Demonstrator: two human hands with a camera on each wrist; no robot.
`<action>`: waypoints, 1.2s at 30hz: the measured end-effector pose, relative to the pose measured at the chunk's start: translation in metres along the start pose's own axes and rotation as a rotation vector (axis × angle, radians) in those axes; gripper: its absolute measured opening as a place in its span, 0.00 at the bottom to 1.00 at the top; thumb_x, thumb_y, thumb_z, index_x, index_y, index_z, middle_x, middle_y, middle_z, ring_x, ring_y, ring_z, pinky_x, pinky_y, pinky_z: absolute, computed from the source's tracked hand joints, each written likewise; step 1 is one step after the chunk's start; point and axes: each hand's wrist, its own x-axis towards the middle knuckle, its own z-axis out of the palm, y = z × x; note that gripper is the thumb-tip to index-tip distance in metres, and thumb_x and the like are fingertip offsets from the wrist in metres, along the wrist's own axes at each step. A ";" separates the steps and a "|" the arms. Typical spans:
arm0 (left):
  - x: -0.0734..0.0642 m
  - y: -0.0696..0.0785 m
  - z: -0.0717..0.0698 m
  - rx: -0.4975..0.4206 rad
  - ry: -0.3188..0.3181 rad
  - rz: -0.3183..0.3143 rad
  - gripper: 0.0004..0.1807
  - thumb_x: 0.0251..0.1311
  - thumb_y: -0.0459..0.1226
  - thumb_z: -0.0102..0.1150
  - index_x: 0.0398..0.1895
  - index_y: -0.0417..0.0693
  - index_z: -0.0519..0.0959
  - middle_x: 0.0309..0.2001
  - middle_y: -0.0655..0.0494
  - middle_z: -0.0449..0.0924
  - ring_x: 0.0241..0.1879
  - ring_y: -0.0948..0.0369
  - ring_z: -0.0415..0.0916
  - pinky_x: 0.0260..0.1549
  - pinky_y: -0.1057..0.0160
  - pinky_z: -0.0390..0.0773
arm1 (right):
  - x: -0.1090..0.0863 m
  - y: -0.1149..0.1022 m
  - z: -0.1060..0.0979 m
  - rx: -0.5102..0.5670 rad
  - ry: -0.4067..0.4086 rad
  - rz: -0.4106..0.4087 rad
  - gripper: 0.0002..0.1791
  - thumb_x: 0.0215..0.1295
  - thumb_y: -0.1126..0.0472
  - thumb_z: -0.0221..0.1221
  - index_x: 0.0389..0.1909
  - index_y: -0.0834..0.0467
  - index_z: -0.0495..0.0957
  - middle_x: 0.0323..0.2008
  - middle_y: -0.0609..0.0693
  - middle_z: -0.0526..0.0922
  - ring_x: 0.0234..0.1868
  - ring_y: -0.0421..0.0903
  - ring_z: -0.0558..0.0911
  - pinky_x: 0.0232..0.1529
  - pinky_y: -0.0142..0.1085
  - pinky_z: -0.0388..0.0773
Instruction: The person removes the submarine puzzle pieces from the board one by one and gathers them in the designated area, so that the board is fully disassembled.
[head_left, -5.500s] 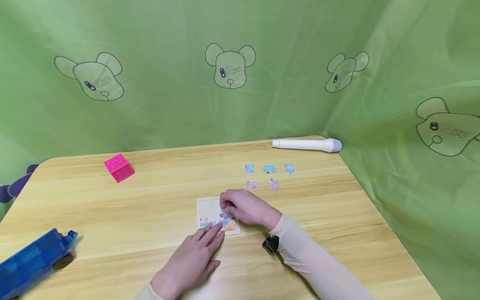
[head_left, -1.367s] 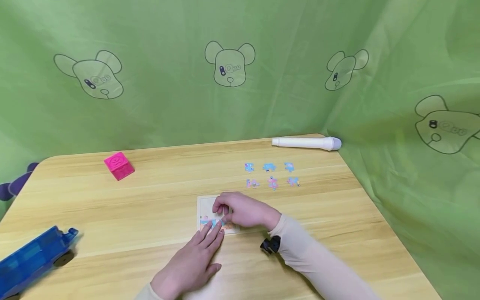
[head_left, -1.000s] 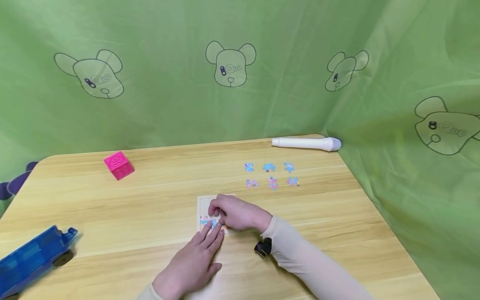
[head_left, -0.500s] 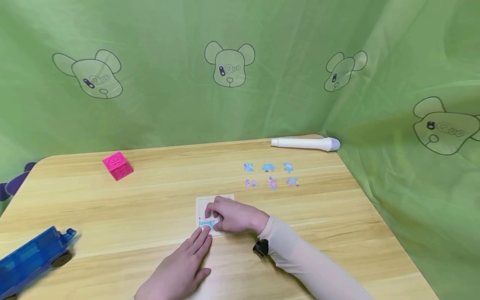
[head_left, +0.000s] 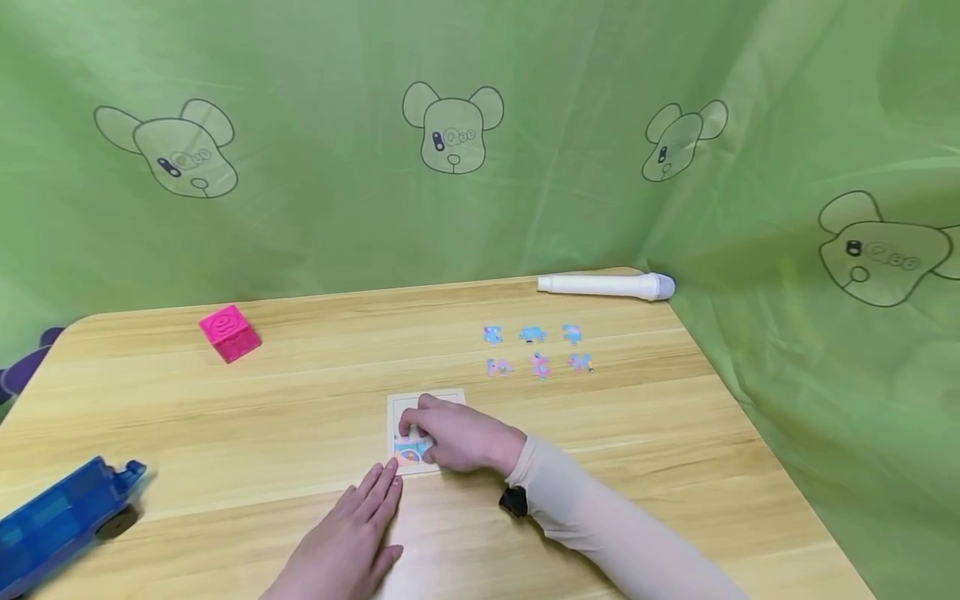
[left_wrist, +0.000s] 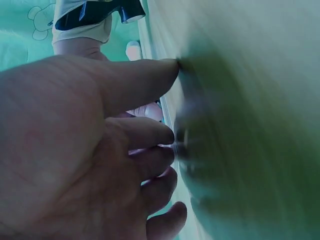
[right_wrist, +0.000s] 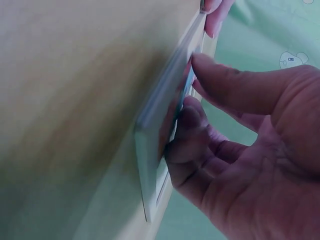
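Observation:
A small white puzzle board (head_left: 391,417) lies near the middle of the table, with coloured puzzle pieces (head_left: 408,457) along its near side. My right hand (head_left: 465,437) bends over it from the right. In the right wrist view its thumb (right_wrist: 220,82) and curled fingers hold a piece in the board (right_wrist: 142,165); the palm hides part of the picture. My left hand (head_left: 341,537) lies flat with straight fingers, its fingertips right at the board's near left corner. The left wrist view shows this hand (left_wrist: 75,130) from the thumb side, low over the wood.
Several loose puzzle pieces (head_left: 539,365) lie in two rows beyond the board. A white microphone (head_left: 600,285) rests at the back right edge, a pink cube (head_left: 229,333) at the back left. A blue toy vehicle (head_left: 63,521) stands front left. Green curtains (head_left: 330,208) surround the table (head_left: 225,433).
A sixth loose piece has joined the rows since the earliest frame. My left hand has slid off the pieces, left and nearer. My right hand has moved left along the near row.

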 end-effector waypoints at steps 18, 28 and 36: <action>0.002 0.000 0.000 -0.027 -0.012 -0.020 0.39 0.64 0.47 0.61 0.70 0.30 0.63 0.74 0.39 0.54 0.71 0.45 0.55 0.65 0.46 0.62 | 0.001 -0.009 0.004 0.113 0.064 0.054 0.09 0.67 0.65 0.60 0.44 0.54 0.71 0.36 0.42 0.72 0.36 0.38 0.72 0.38 0.28 0.73; 0.001 0.000 0.000 -0.026 0.001 -0.006 0.38 0.63 0.45 0.63 0.69 0.31 0.64 0.74 0.41 0.55 0.70 0.47 0.58 0.63 0.46 0.65 | 0.000 -0.006 0.004 0.211 0.123 0.030 0.09 0.67 0.73 0.54 0.39 0.55 0.70 0.29 0.44 0.73 0.31 0.39 0.72 0.33 0.28 0.73; 0.002 0.002 -0.003 0.003 -0.014 -0.036 0.37 0.64 0.46 0.61 0.70 0.33 0.65 0.74 0.43 0.54 0.71 0.48 0.56 0.65 0.48 0.64 | -0.005 -0.003 -0.003 0.225 0.163 0.039 0.07 0.69 0.70 0.56 0.44 0.57 0.72 0.31 0.44 0.74 0.33 0.39 0.74 0.37 0.29 0.74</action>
